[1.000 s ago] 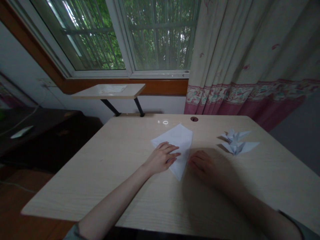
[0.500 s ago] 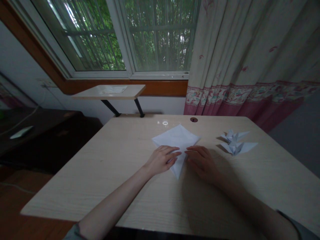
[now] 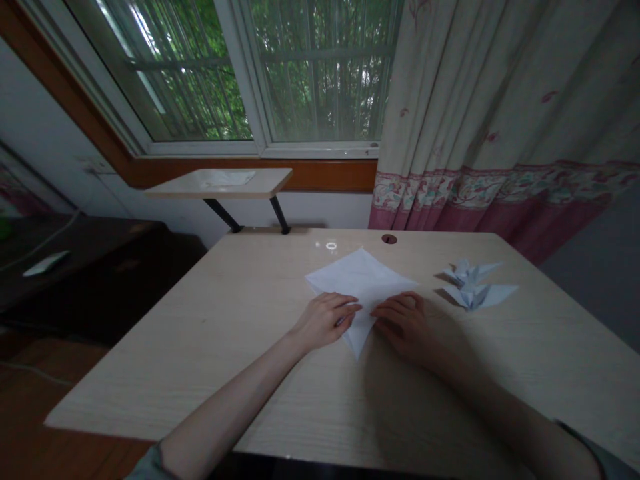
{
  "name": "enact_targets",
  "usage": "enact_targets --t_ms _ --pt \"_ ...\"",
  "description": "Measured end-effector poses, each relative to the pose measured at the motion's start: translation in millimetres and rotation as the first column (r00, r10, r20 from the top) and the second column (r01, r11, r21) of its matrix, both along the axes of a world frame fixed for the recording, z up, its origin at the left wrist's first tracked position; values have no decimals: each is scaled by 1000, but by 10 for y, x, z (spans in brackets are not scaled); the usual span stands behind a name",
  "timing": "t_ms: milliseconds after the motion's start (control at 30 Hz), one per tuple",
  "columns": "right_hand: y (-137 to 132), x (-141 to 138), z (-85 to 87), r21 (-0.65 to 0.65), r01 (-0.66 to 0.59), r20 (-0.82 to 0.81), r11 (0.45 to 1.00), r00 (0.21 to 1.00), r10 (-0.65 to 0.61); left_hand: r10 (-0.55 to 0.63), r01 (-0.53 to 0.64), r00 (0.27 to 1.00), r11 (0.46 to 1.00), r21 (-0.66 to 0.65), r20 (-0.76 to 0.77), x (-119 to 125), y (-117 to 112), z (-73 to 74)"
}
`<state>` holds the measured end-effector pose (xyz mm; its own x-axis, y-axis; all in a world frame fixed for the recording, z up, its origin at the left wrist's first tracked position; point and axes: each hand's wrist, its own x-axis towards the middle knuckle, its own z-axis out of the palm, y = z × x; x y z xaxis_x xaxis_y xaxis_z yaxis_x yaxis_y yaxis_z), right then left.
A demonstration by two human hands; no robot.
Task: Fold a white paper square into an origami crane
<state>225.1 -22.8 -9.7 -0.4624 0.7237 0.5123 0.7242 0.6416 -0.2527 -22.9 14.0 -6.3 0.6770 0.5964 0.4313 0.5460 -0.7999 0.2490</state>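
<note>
Left hand (image 3: pixel 323 321), right hand (image 3: pixel 403 325) flat, just apart, pinning folded white paper (image 3: pixel 363 283) near its lower point; uneven pressure could skew it. Origami cranes (image 3: pixel 470 283) at 3 o'clock.

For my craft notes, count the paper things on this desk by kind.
Paper cranes: 2
Folded paper sheet: 1
Total: 3
</note>
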Motion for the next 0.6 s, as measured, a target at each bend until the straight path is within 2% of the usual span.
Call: enact_targets --t_ms 167,367,467,600 --pt "21 1 -6 -17 20 -28 1000 999 -20 0 0 1000 1000 -6 19 4 -19 51" --pt "55 26 -8 3 42 -46 999 998 -41 -111 111 993 993 -26 34 -24 -45 152" --pt "59 36 -18 -24 77 -75 997 994 -79 -172 171 983 985 24 63 -30 -48 167" --pt "64 34 -26 -122 87 -101 989 990 -100 -121 114 990 989 98 77 -2 -55 125"
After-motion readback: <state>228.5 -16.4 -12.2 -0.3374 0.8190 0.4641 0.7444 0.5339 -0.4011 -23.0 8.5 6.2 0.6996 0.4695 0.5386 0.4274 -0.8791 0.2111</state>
